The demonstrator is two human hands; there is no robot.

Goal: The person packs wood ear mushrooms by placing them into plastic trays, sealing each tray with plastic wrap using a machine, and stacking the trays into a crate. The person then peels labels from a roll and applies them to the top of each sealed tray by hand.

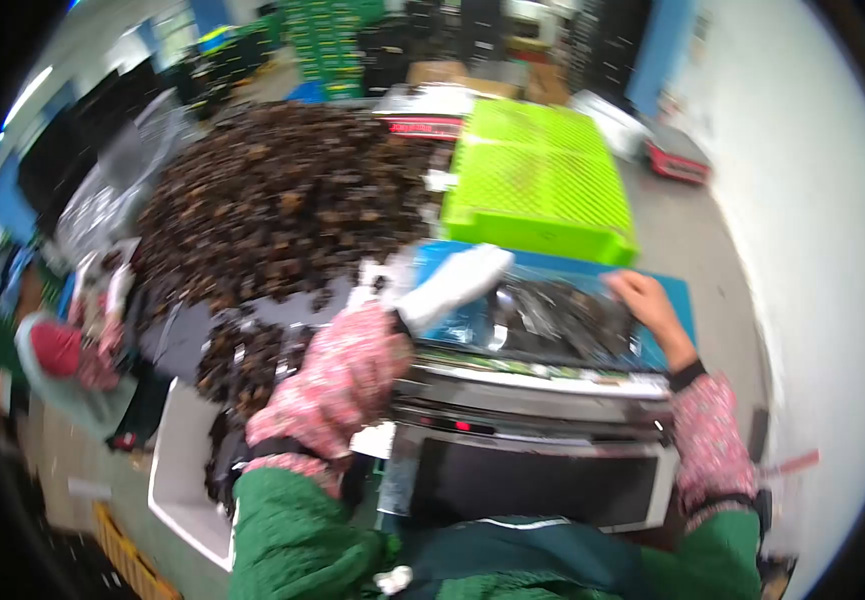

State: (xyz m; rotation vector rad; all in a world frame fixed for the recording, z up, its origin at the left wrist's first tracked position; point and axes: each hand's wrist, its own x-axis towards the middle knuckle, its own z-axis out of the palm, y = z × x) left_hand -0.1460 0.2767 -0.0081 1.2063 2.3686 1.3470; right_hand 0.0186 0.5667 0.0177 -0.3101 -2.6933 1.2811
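A clear plastic bag (563,315) with dark brown pieces in it lies across the blue board (678,300), just behind a long machine (543,395) with a metal front edge. My left hand (458,287), in a white glove, reaches over the bag's left end with its fingers stretched out; blur hides the single fingers. At the bag's right end, my bare right hand (645,305) has its fingers curled in on the plastic. Floral sleeve covers are on both forearms. A red light glows on the machine's front, above a dark panel (533,485).
A big heap of dark brown pieces (293,190) covers the table on the left. Behind the bag stands an upturned lime-green crate (543,180). A white bin (188,470) holds more pieces. A red-based device (678,160) stands near the white wall (803,200).
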